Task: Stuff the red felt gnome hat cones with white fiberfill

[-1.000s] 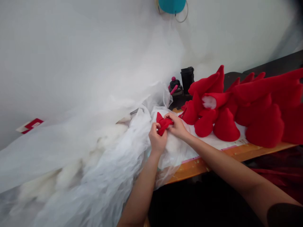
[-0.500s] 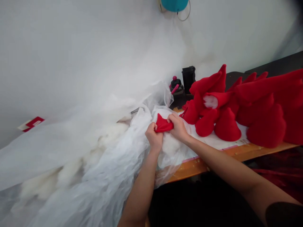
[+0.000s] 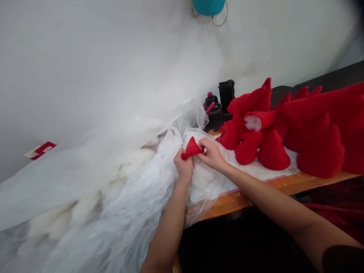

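A small red fabric cone (image 3: 192, 147), pointed at the top like a little hat, is held up between both hands over white stuffing in a clear bag. My left hand (image 3: 183, 163) is closed on its left lower edge. On the opposite side, my right hand (image 3: 211, 153) pinches the right edge between thumb and fingers. Whether anything is inside the cone is hidden. White fiber stuffing (image 3: 206, 170) lies in plastic just below and behind the hands.
Several stuffed red cones (image 3: 274, 151) crowd the table to the right, one showing white filling. A large plastic bag (image 3: 133, 193) of stuffing spreads over the left. Behind stand a black cup (image 3: 226, 96) and a black-and-pink container (image 3: 212, 103). The wooden table edge (image 3: 227, 202) runs in front.
The red cone has been turned and bunched so its tip stands more upright. Both hands have drawn slightly closer together, and the right fingers have shifted their pinch.
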`<state>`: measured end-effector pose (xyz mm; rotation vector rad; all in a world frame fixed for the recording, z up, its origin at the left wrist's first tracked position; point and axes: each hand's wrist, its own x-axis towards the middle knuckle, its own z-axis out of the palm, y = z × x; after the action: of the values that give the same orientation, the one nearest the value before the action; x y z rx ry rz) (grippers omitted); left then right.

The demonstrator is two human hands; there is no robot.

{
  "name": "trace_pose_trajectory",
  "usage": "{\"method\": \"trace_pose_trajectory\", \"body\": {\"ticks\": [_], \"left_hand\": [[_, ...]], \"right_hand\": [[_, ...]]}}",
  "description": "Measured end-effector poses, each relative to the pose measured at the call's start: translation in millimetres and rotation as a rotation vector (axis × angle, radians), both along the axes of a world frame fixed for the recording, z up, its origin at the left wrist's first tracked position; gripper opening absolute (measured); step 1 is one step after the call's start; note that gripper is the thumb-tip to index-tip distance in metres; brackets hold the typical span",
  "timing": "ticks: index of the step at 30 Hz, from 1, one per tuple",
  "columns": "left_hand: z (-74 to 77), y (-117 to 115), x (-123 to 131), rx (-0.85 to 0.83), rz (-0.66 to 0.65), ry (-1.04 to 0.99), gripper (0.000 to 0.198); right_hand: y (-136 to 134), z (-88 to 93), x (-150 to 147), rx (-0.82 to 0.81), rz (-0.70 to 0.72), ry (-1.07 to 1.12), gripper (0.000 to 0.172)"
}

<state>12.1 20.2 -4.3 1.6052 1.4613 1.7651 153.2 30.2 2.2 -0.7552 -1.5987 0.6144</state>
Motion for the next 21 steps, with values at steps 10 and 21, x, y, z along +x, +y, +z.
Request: {"method": "trace_pose_trajectory", "body": {"ticks": [10,21], "left_hand": [[1.0,-0.1,2.4,-0.017,0.159,-0.018,0.028],[-6.7,10.2,-7.9,-0.095,0.163,-0.294,0.013]], "right_hand": [[7.3,-9.2,-4.6,-0.138,0.158,0.07,0.017],[1.7,-4.0,1.9,-0.11,0.535,-0.147,0.072]]}}
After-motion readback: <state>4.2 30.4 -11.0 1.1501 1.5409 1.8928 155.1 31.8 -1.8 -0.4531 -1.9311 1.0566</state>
